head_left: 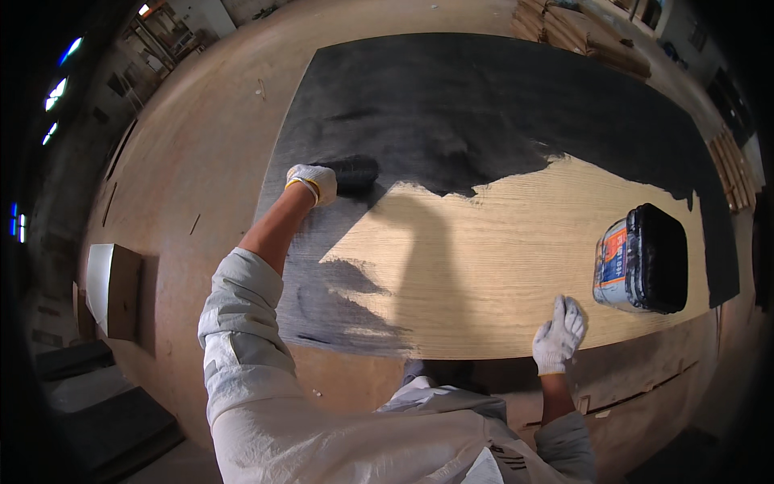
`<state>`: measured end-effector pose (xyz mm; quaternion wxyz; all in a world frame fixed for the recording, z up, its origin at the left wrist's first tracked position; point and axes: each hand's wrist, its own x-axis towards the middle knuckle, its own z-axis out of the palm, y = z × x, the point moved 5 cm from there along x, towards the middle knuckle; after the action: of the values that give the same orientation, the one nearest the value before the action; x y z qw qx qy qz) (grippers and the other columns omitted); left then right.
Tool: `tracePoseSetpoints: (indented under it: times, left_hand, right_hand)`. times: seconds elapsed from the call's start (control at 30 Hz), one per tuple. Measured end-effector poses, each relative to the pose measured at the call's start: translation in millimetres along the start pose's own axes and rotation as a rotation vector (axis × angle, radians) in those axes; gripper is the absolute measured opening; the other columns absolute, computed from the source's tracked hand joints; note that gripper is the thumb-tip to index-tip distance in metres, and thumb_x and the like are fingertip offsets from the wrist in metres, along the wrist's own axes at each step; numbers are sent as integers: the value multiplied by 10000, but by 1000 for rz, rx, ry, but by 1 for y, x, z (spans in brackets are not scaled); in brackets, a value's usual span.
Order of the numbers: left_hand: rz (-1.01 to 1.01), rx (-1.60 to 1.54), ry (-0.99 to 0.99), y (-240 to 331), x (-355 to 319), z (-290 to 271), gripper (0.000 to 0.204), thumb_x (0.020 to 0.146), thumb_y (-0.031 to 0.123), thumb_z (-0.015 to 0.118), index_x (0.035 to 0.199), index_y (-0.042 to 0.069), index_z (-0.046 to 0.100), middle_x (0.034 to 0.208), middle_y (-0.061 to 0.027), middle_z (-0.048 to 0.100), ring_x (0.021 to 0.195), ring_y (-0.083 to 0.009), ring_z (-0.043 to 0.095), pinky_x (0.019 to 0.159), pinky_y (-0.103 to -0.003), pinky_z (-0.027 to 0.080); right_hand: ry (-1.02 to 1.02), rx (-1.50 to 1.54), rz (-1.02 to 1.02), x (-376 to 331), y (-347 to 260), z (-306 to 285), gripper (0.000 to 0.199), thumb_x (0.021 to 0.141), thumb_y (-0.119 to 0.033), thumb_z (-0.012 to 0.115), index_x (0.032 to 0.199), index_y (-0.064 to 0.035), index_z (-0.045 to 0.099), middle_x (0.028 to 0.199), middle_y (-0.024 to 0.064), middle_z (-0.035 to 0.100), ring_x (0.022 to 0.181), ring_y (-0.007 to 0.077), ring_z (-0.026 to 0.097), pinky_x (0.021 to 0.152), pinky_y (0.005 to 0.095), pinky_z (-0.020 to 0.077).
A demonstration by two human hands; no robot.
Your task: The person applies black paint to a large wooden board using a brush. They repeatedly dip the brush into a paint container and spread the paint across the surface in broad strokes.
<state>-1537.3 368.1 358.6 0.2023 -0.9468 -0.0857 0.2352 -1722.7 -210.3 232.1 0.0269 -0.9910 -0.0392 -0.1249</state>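
A large wood-grain board point(500, 250) spreads in front of me, its far part and left side covered in black paint point(484, 97). My left hand point(314, 184), in a white knitted glove, is closed on a black paint-covered applicator point(355, 173) at the board's left side; its exact kind does not show. That applicator rests on the painted surface. Over the near edge, my right hand point(558, 335), also gloved, has its fingers stretched out and holds nothing. A squarish plastic bucket point(614, 266) with a black-coated inside and a coloured label stands on the board, just beyond my right hand.
On the floor at the left stands a pale box point(121, 290), with dark flat panels point(121, 427) nearer to me. Brown wrapped stacks point(580, 36) lie beyond the board's far right corner. Long wooden pieces point(730, 173) are at the far right.
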Motion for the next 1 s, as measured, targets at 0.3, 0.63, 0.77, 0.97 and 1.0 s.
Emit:
tracePoseSetpoints:
  times: [0.3,0.63,0.77,0.97,1.0]
  left_hand:
    - [-5,-18,-14,-15,-40,36,315,925,248,634,1118,106,839,1152,-167,810,1104,-357,784,865,-498,630]
    - [-119,-124,18,-86,-65,90,339,942,285,592,1128,125,825,1119,-165,806,1045,-384,780,913,-498,613]
    - [-105,-68,-21,-73,-67,69,338,932,245,606,1155,121,827,1208,-162,793,1138,-369,764,964,-487,599]
    - [-162,-52,-117,-93,-43,57,327,924,273,649,1155,140,838,1248,-112,797,1150,-340,770,957,-470,604]
    - [-128,-29,-94,-86,-44,58,326,929,270,646,1159,141,837,1249,-111,797,1152,-339,770,951,-467,606]
  right_hand:
    - [-57,3,53,5,-1,-1,743,882,-216,623,1602,-120,463,1589,204,485,1461,409,430,1225,537,305]
    - [-75,20,72,2,-2,-1,731,876,-203,619,1587,-110,477,1572,207,491,1456,413,426,1226,541,305]
    - [-52,-3,61,0,1,3,739,872,-205,630,1588,-109,477,1578,196,490,1458,409,421,1226,540,304]
    - [-56,-30,50,2,1,7,748,870,-208,631,1594,-110,470,1595,187,482,1460,407,432,1234,539,295]
    - [-39,-28,40,2,3,7,750,870,-208,630,1596,-110,469,1598,187,480,1460,408,434,1236,539,294]
